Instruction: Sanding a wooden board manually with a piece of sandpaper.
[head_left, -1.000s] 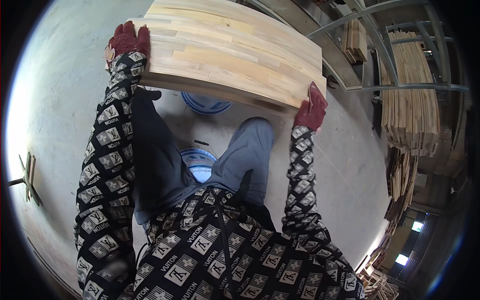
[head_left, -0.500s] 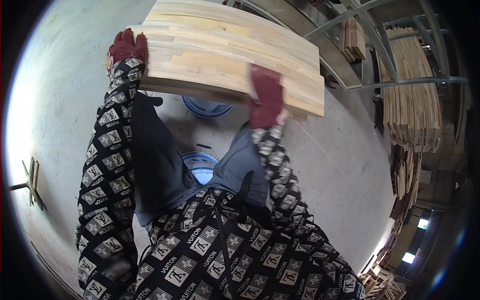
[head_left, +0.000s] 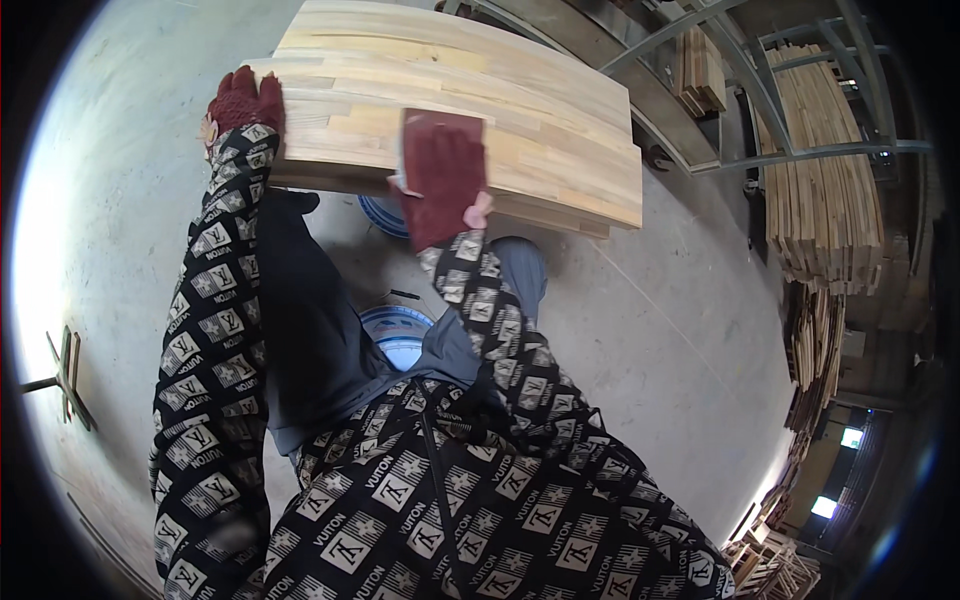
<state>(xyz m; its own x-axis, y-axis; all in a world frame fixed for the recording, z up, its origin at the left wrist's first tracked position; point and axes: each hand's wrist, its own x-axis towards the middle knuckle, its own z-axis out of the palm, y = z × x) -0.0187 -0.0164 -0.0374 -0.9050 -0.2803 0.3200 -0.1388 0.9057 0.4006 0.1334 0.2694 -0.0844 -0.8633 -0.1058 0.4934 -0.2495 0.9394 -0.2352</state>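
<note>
A pale wooden panel (head_left: pixel 350 90) made of glued strips lies in front of me, on top of another board (head_left: pixel 560 218) whose edge shows below it. My right hand (head_left: pixel 445 175), in a dark red glove, presses a reddish-brown rectangular sheet of sandpaper (head_left: pixel 420 117) onto the panel's near half. The sheet sticks out past the fingertips, and its underside is hidden. At the panel's left end rests my left hand (head_left: pixel 243 103), also gloved in dark red. Its fingers are stretched out and somewhat apart over the corner; the thumb side touches the wood.
Under the panel's near edge shows part of a blue round container (head_left: pixel 382 215). Another blue-and-white round container (head_left: pixel 398 335) is between my legs. Metal framing (head_left: pixel 745 160) and stacked wooden boards (head_left: pixel 825 180) stand to the right. A small wooden stand (head_left: pixel 68 380) is at far left.
My right hand has slid left along the panel with the sandpaper, from its right part to near the middle. The left hand stays at the left end.
</note>
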